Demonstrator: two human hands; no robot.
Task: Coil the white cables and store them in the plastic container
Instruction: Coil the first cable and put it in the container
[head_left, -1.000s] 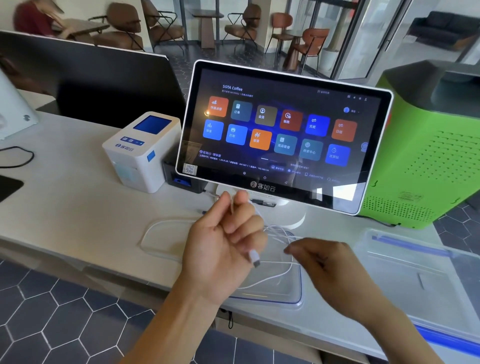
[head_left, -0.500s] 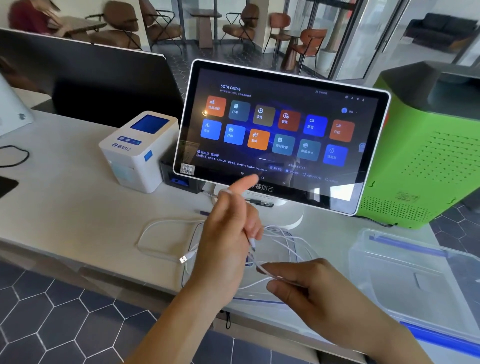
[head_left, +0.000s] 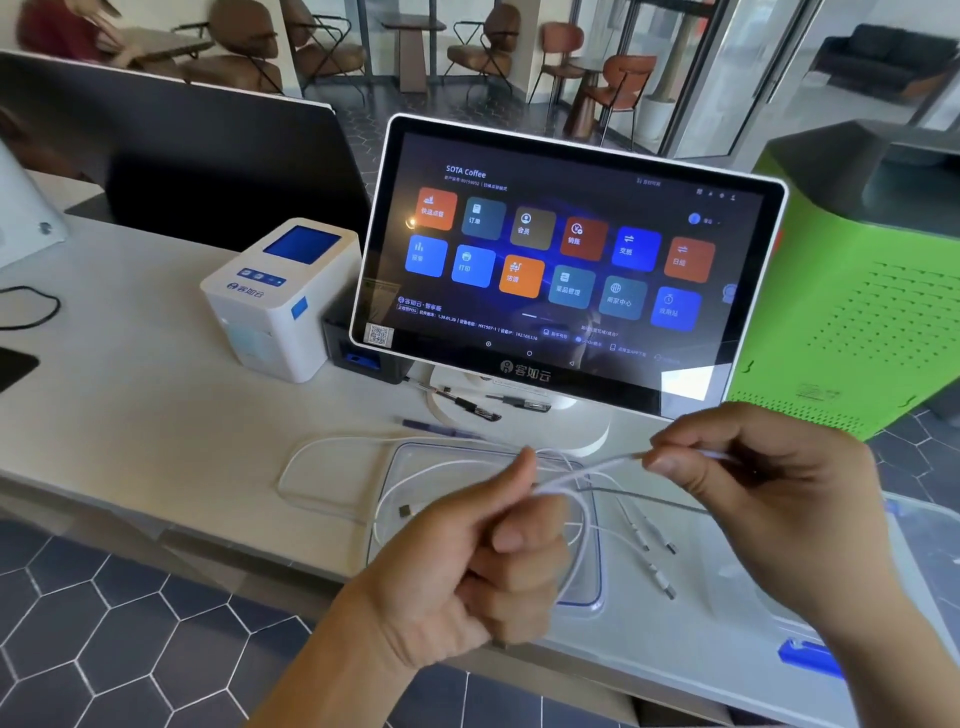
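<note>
Several white cables (head_left: 631, 525) lie tangled on a clear plastic lid (head_left: 397, 470) on the counter, and one loop (head_left: 291, 467) spills off to the left. My left hand (head_left: 467, 566) is closed in a fist around one white cable (head_left: 589, 473). My right hand (head_left: 769, 493) pinches the same cable further along, so it runs taut between both hands above the lid. The clear plastic container (head_left: 930, 551) with a blue latch (head_left: 810, 657) sits at the right, mostly hidden behind my right hand.
A touchscreen terminal (head_left: 561, 260) stands right behind the lid, with pens (head_left: 467, 405) at its base. To the left is a white printer (head_left: 280, 301), to the right a green machine (head_left: 872, 312). The counter edge (head_left: 182, 525) runs close below my hands.
My right hand has moved up and to the right, drawing the cable out from my left hand. My left hand has curled from raised fingers into a fist.
</note>
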